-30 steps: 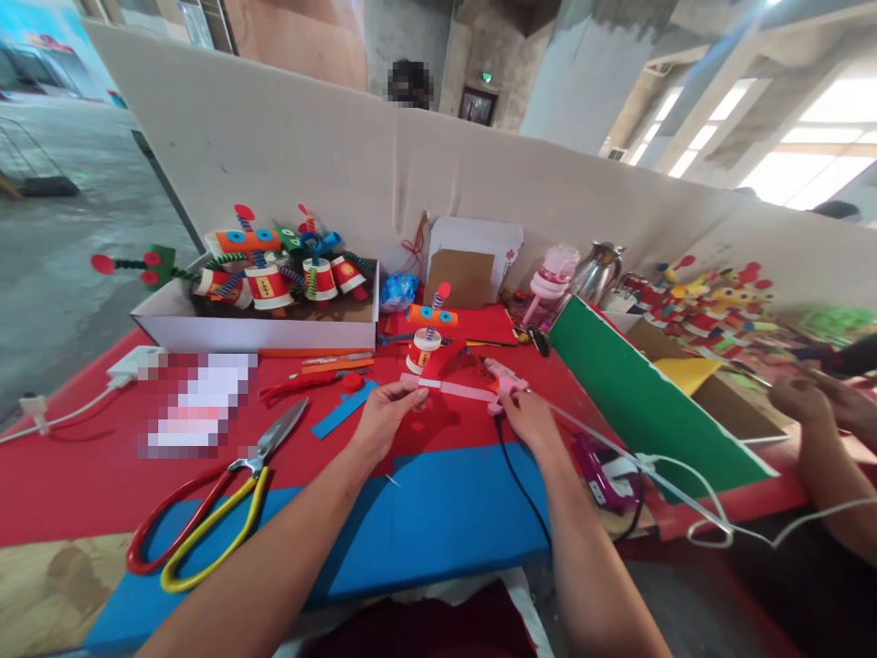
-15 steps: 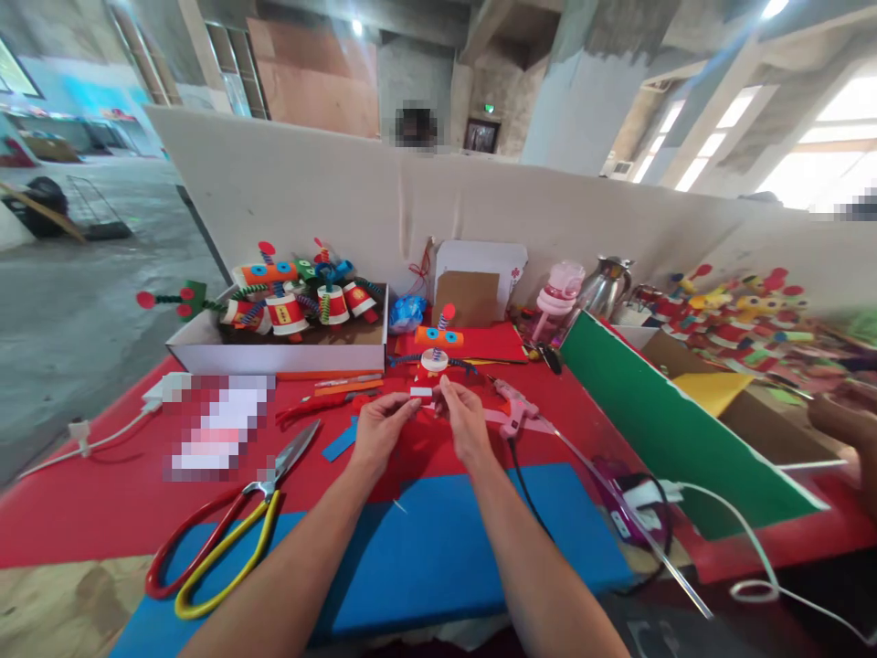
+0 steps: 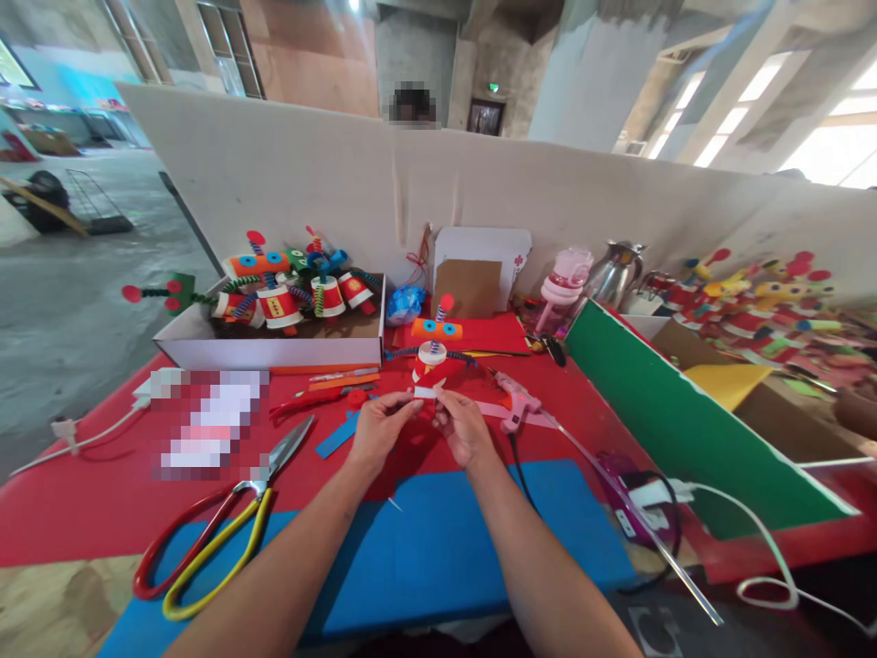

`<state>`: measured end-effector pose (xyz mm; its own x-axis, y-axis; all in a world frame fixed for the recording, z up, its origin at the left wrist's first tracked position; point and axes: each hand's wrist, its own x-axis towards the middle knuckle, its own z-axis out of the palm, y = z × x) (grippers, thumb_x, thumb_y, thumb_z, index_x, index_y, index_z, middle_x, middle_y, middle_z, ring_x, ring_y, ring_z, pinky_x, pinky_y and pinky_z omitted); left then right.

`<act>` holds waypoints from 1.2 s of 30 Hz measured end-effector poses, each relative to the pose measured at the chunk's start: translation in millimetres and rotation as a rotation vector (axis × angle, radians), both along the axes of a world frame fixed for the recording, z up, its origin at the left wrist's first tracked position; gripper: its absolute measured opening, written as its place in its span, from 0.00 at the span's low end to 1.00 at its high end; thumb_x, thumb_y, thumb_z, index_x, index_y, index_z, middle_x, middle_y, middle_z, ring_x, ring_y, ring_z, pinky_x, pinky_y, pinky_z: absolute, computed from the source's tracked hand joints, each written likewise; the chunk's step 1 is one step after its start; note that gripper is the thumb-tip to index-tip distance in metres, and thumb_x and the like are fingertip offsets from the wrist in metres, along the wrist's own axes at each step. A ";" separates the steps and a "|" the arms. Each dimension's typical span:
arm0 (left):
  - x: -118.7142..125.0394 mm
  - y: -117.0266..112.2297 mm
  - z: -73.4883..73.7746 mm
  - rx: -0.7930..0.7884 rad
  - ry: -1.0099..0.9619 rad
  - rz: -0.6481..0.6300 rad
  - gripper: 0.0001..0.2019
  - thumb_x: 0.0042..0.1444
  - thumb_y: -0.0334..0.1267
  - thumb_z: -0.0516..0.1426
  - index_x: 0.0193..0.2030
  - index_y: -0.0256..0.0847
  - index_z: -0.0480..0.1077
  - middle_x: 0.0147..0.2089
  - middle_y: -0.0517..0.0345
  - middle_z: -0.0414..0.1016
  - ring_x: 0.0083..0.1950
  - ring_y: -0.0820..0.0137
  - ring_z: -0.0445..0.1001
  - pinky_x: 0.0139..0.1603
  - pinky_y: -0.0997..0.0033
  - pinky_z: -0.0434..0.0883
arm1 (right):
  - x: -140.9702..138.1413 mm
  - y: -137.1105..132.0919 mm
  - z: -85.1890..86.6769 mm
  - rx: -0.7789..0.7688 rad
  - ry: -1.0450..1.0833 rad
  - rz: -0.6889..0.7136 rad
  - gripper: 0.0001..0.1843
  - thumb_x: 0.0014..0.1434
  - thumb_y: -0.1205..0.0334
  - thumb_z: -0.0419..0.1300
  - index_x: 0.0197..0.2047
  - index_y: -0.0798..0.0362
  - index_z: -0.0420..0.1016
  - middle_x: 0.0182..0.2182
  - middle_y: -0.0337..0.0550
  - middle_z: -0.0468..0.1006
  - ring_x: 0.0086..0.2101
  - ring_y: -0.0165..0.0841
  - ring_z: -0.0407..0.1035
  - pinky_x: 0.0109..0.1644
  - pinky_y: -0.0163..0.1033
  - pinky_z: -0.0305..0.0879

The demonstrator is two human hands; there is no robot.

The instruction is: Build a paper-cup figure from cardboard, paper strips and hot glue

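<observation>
My left hand (image 3: 381, 429) and my right hand (image 3: 466, 426) meet over the red sheet (image 3: 102, 498), both pinching a small white paper strip (image 3: 426, 392) between their fingertips. Just behind the strip stands a paper-cup robot figure (image 3: 431, 345) with an orange head and a red antenna. A pink glue gun (image 3: 515, 408) lies on the table right of my right hand, its black cord running toward me. A blue foam sheet (image 3: 438, 548) lies under my forearms.
Large red-and-yellow scissors (image 3: 206, 535) lie at the left. A white box (image 3: 274, 343) of finished robot figures stands behind them. A green board (image 3: 671, 425), a pink bottle (image 3: 558, 288), a metal kettle (image 3: 613, 272) and several more figures are at the right. Another person's hand (image 3: 856, 411) shows at the right edge.
My right hand let go of the glue gun and came left to join my left hand on the white strip. The glue gun now lies on the table.
</observation>
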<state>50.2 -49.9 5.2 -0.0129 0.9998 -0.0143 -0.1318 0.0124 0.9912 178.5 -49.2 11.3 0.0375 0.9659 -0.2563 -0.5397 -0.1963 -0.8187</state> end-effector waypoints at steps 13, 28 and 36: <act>1.0 -3.9 4.5 -0.065 -0.089 -0.042 0.19 0.34 0.49 0.70 0.29 0.36 0.78 0.26 0.53 0.78 0.28 0.69 0.72 0.31 0.70 0.69 | 2.8 1.2 1.3 0.062 -0.186 -0.005 0.19 0.35 0.49 0.72 0.16 0.53 0.70 0.13 0.31 0.63 0.17 0.22 0.51 0.23 0.33 0.49; 1.5 -2.7 4.1 -0.106 -0.056 -0.035 0.19 0.31 0.50 0.70 0.25 0.37 0.77 0.21 0.59 0.74 0.24 0.74 0.67 0.27 0.74 0.64 | 6.2 1.7 0.5 0.073 -0.286 0.002 0.17 0.37 0.49 0.69 0.16 0.52 0.71 0.11 0.30 0.62 0.17 0.23 0.52 0.24 0.34 0.46; 1.5 -2.3 1.5 -0.115 -0.065 -0.037 0.19 0.30 0.51 0.70 0.24 0.37 0.78 0.22 0.58 0.75 0.23 0.74 0.68 0.25 0.75 0.66 | 6.5 2.3 2.8 0.106 -0.346 -0.002 0.17 0.37 0.48 0.68 0.16 0.52 0.72 0.12 0.31 0.62 0.17 0.24 0.52 0.24 0.34 0.46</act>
